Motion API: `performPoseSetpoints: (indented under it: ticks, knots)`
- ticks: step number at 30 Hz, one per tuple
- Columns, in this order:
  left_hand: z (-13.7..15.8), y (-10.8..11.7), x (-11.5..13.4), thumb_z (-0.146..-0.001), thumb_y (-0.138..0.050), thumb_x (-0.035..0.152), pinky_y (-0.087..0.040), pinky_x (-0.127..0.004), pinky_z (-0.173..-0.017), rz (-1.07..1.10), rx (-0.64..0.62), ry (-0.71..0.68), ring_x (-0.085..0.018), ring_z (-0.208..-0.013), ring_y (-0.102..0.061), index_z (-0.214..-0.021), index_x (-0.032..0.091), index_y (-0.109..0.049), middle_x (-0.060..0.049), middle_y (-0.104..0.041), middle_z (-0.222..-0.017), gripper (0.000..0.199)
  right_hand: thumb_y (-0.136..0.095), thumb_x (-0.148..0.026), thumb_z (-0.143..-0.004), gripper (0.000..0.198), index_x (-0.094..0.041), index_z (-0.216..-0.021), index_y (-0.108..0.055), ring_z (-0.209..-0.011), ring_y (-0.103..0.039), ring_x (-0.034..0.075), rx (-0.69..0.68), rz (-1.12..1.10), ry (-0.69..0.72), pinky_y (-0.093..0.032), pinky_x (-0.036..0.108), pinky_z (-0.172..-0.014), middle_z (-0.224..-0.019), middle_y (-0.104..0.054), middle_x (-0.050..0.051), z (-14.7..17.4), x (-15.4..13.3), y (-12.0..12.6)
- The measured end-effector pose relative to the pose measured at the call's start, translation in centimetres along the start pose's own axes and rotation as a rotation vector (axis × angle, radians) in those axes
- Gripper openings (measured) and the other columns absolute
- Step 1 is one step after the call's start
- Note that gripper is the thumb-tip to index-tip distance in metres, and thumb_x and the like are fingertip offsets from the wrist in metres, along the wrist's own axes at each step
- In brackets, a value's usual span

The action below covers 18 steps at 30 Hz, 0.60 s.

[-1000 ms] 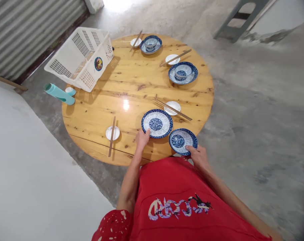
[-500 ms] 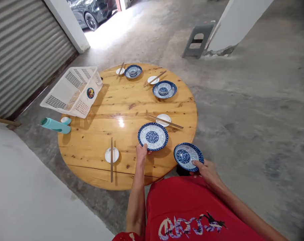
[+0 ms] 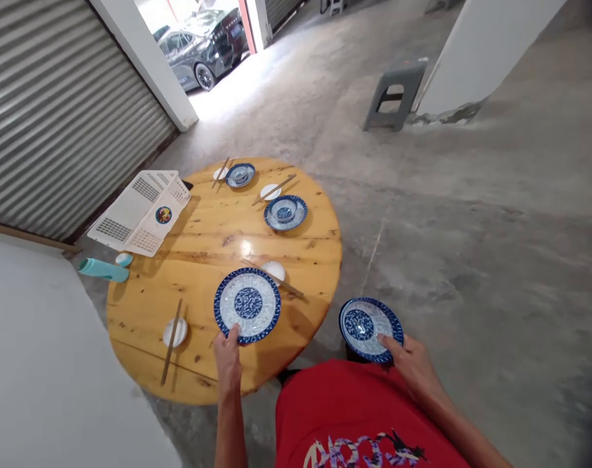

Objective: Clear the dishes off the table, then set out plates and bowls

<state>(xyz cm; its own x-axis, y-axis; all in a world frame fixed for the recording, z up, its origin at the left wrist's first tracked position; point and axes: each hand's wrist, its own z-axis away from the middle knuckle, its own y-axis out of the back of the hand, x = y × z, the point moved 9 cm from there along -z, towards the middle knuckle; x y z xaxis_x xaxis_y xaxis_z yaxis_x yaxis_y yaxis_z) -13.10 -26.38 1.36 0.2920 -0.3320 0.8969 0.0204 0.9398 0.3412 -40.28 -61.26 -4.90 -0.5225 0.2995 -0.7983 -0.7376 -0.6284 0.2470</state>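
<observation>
My left hand (image 3: 228, 357) grips the near rim of a blue-and-white plate (image 3: 248, 303), thumb on top. The plate is held above the wooden table and partly covers a pair of chopsticks (image 3: 292, 290) and a small white dish (image 3: 274, 272). My right hand (image 3: 413, 367) is closed on another blue-and-white plate (image 3: 359, 324), out past the table's edge and in front of my red shirt. A doubled rim shows there, but I cannot tell whether a second piece is stacked with it.
On the round table (image 3: 218, 240) are two plates with bowls, (image 3: 285, 212) the nearer one, plus white dishes and chopsticks (image 3: 172, 341). A white plastic basket (image 3: 152, 224) and a turquoise bottle (image 3: 103, 269) stand at the left. A grey stool (image 3: 394, 96) is beside a pillar.
My left hand has lifted its plate higher off the table, closer to me. My right hand keeps hold of its plate. The camera view has turned, shifting the table left and down.
</observation>
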Motion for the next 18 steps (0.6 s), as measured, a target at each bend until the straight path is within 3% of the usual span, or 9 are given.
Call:
performPoseSetpoints:
  ticks: [4, 9, 14, 18]
  knots:
    - [4.2, -5.2, 3.3, -0.057, -0.074, 0.049, -0.045, -0.026, -0.051, 0.146, 0.080, 0.059, -0.015, -0.058, -0.054, -0.073, 0.015, -0.067, -0.001, -0.062, -0.064, 0.039, -0.056, -0.062, -0.059, 0.038, -0.026, -0.049, -0.053, -0.045, -0.055, 0.024, 0.009, 0.040, -0.011, -0.045, 0.036, -0.051, -0.044, -0.057, 0.008, -3.0, -0.9, 7.7]
    - [7.6, -13.3, 5.9, -0.054, -0.076, 0.047, -0.040, -0.023, -0.050, 0.216, 0.030, 0.097, -0.012, -0.055, -0.048, -0.066, 0.015, -0.062, 0.001, -0.058, -0.059, 0.037, -0.060, -0.061, -0.059, 0.036, -0.026, -0.055, -0.057, -0.044, -0.056, 0.026, 0.073, 0.025, -0.077, -0.048, 0.039, -0.051, -0.045, -0.057, 0.006, -6.1, -0.2, 15.0]
    - [8.0, -21.8, 7.1, -0.057, -0.074, 0.051, -0.038, -0.023, -0.048, 0.196, -0.103, 0.130, -0.011, -0.052, -0.044, -0.060, 0.017, -0.057, 0.002, -0.053, -0.055, 0.038, -0.067, -0.059, -0.057, 0.036, -0.025, -0.056, -0.057, -0.045, -0.057, 0.026, 0.129, -0.044, -0.097, -0.048, 0.037, -0.048, -0.048, -0.059, 0.006, -10.8, -0.6, 18.4]
    - [6.2, -29.2, 9.0, -0.061, -0.072, 0.052, -0.037, -0.024, -0.047, 0.181, -0.209, 0.111, -0.012, -0.049, -0.045, -0.054, 0.019, -0.055, -0.001, -0.052, -0.052, 0.038, -0.072, -0.058, -0.058, 0.037, -0.023, -0.058, -0.060, -0.043, -0.057, 0.024, 0.130, -0.132, -0.081, -0.048, 0.035, -0.045, -0.047, -0.060, 0.006, -16.6, -3.6, 19.7]
